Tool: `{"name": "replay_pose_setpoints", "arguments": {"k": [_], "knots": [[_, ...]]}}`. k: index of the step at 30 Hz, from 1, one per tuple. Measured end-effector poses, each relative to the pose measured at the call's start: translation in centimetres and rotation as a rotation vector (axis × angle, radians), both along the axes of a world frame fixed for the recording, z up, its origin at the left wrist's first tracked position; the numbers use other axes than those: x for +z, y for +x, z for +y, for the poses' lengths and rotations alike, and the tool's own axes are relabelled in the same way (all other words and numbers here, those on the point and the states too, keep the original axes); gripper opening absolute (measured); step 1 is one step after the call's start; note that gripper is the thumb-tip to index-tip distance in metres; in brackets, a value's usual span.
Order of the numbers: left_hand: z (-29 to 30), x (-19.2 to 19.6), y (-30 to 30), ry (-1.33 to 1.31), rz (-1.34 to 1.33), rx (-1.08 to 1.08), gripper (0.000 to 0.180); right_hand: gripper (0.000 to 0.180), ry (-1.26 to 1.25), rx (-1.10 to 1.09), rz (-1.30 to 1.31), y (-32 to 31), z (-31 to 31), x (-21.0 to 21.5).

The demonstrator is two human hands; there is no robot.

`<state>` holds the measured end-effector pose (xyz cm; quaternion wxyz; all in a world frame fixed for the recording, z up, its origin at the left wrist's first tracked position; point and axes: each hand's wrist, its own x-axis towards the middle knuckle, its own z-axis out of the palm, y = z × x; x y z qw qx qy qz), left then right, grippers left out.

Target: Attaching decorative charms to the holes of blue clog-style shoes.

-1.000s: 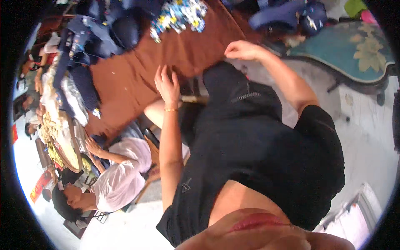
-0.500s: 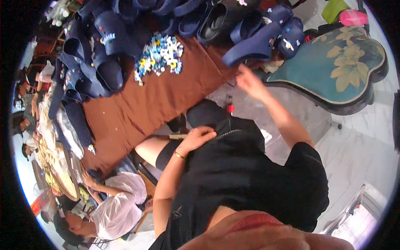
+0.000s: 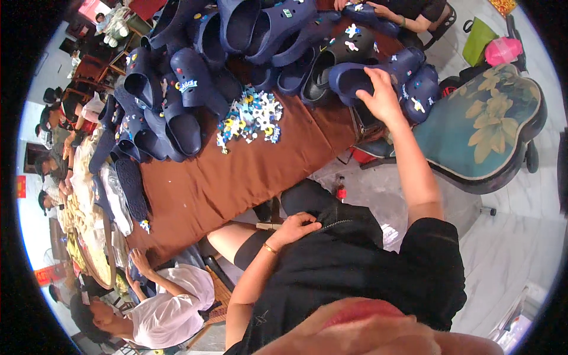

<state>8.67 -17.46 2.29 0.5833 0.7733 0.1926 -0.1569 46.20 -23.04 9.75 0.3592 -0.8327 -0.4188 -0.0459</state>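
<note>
My right hand (image 3: 381, 94) reaches to the table's far right corner and grips a navy clog (image 3: 348, 76) by its opening, thumb inside and fingers over the rim. Next to that shoe lie a black clog (image 3: 316, 78) and navy clogs with small charms (image 3: 421, 94). In my lap rests my left hand (image 3: 294, 229), fingers loosely curved and thumb apart, on black clothing (image 3: 340, 234) near a zipper; I see nothing held in it. A pile of blue, white and yellow shoe charms (image 3: 251, 118) sits mid-table, in front of many heaped navy clogs (image 3: 195, 80).
A brown cloth (image 3: 195, 189) covers the table. At right stands a blue-green flowered stool (image 3: 467, 136), with a pink bag (image 3: 503, 51) behind it. Co-workers sit at lower left (image 3: 171, 302) and far top right, that one's hands (image 3: 381, 13) on a clog. A red-capped bottle (image 3: 341, 188) stands below.
My view has shifted, showing more of the far side and a co-worker's hands there. My right hand has risen from below the table corner to grip the navy clog. My left hand stays in my lap.
</note>
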Motion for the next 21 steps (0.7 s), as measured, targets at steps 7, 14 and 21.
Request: {"name": "replay_pose_setpoints", "arguments": {"k": [7,14,21], "knots": [[-0.2,-0.1,-0.3,-0.015,-0.002,0.017,0.042,0.044,0.213,-0.115,-0.148,-2.1,-0.9,-2.3],[-0.2,0.8,0.0,-0.038,0.045,-0.006,0.041,0.054,0.451,-0.213,0.129,-2.1,-1.7,0.5],[-0.3,0.3,-0.1,-0.065,0.047,0.041,0.041,0.069,0.5,-0.214,0.199,-1.2,-2.1,3.4]]}}
